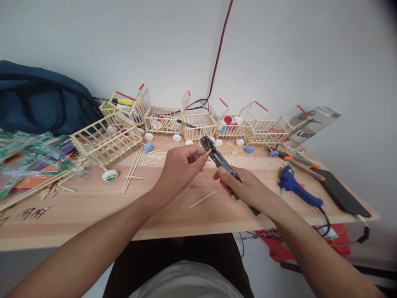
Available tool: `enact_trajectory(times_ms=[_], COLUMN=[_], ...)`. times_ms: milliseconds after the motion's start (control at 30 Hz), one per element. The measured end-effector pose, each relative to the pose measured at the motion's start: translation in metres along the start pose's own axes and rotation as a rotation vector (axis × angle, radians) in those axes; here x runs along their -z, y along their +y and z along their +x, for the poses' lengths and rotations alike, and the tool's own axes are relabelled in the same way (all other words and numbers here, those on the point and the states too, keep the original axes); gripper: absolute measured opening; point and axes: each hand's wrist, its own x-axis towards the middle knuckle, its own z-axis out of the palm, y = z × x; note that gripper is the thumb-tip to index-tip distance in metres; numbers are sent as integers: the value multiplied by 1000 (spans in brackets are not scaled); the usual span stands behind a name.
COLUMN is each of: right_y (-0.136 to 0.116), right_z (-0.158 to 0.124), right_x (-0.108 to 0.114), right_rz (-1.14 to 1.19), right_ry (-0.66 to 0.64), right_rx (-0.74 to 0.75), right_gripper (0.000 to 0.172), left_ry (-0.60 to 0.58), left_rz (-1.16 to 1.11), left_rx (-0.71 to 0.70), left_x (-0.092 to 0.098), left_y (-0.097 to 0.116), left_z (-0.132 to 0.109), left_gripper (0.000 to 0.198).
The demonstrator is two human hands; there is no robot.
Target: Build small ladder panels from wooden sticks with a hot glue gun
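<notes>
My right hand (240,186) is wrapped round the handles of dark pliers (217,155), whose jaws point up and left. My left hand (181,165) pinches a short thin wooden stick (207,152) and holds its end at the pliers' jaws. Both hands hover above the middle of a wooden table (93,203). A loose stick (201,200) lies on the table just below the hands.
Several small stick-built carts (107,140) with red handles line the back by the wall, with bottle caps (109,175) and loose sticks (133,169) around. A blue glue gun (296,187), orange-handled cutters (297,159), a black flat tool (341,192), a dark bag (40,99) and packets (27,153) lie at the sides.
</notes>
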Motion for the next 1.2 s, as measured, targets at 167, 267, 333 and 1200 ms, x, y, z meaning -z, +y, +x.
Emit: enact_trajectory(times_ms=[167,267,333,1200], right_y=[-3,-3,-3,19], right_z=[-1,-1,-2,7], right_x=[-2,-4,-4,-17], right_rz=[-48,-50,-51,-296], right_ry=[26,49,61,319], right_rx=[8,16,17,138], right_gripper=[64,62,61,57], left_ry=[23,32,40,80], left_rz=[57,104,131,264], left_rx=[-34,-73,-102,-176], left_x=[0,0,0,-8], left_y=[2,0,-1,-5], left_z=[0,0,1,-2], left_gripper=[17,19,19,13])
